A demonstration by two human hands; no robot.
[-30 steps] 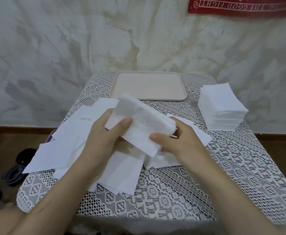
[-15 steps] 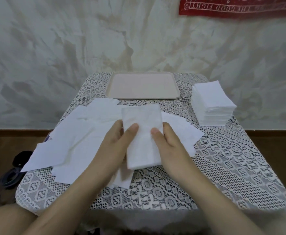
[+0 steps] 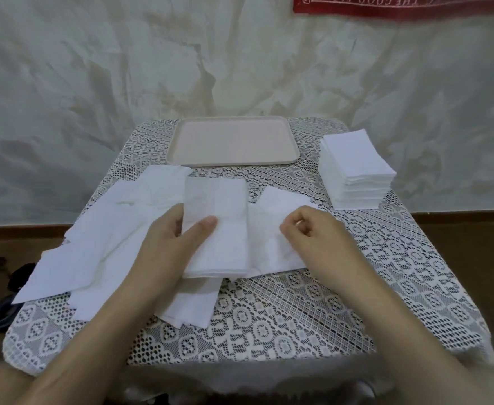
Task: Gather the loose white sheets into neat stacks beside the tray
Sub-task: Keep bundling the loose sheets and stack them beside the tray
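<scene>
Mid-sort | left hand (image 3: 166, 241) grips a bundle (image 3: 216, 229), thumb on top, its long axis pointing at the tray (image 3: 234, 141) | right hand (image 3: 318, 232) curled over a loose sheet (image 3: 269, 252), grasp unclear | finished stack (image 3: 356, 168) lies beyond and right, nearer the right hand | more sheets (image 3: 93, 252) spread left of the left hand

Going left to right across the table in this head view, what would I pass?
Loose white sheets, left hand, the bundle it holds, right hand, neat stack. The tray lies farther back, across the middle.
</scene>
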